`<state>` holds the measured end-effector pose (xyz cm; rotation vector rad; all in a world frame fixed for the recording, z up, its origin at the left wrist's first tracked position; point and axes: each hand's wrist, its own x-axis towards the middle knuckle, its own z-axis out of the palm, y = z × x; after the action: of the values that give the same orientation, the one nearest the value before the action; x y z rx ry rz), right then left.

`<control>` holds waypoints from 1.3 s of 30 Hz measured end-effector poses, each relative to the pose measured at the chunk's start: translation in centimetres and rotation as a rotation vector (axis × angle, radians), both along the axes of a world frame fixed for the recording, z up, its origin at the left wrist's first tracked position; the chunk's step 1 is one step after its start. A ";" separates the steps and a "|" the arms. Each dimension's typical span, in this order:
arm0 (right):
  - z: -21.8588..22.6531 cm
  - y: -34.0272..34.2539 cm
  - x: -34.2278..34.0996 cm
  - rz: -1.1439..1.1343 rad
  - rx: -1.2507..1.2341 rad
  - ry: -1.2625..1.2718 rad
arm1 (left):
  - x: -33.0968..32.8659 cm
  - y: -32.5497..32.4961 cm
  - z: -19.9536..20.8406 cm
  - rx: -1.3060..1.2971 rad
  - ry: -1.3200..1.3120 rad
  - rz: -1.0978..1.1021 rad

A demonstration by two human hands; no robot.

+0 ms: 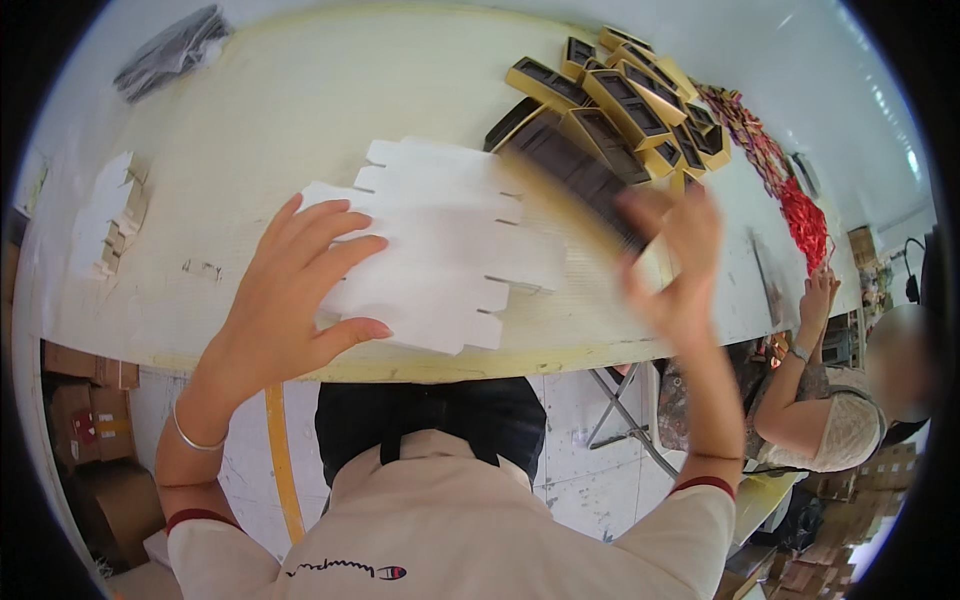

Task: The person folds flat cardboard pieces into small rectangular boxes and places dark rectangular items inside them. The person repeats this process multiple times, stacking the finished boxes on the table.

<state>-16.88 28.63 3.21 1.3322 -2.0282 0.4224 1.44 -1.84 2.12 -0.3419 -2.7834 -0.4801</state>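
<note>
A stack of flat white carton blanks (430,240) with notched flaps lies on the table in front of me. My left hand (300,275) rests on the stack's left side, fingers spread, holding nothing. At the right, my right hand (680,250) is blurred by motion. It grips the near end of a long gold box with a dark brown insert (580,185). That box is tilted beside the stack's right edge. Past it lies a loose heap of similar gold boxes (625,100).
White folded cartons (110,215) stand at the table's left. A dark plastic-wrapped bundle (175,50) lies at the far left. Red ribbons (800,220) trail along the right side, where another person's hand (818,298) touches them. The pale table (270,110) curves around.
</note>
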 end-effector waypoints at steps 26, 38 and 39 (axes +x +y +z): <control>-4.0 -6.7 5.0 0.295 0.033 -0.571 | -3.7 0.9 -2.1 0.090 0.006 -0.023; -3.3 -6.2 3.9 0.316 0.276 -0.279 | -4.9 1.9 -2.2 0.763 -0.545 0.088; -3.3 -6.3 3.7 0.333 0.260 -0.179 | -5.2 1.5 -1.8 0.791 -0.599 0.082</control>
<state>-13.21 22.31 -0.12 1.8638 -2.0605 0.4494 -3.76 -0.31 0.37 0.1256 -2.7940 -1.8165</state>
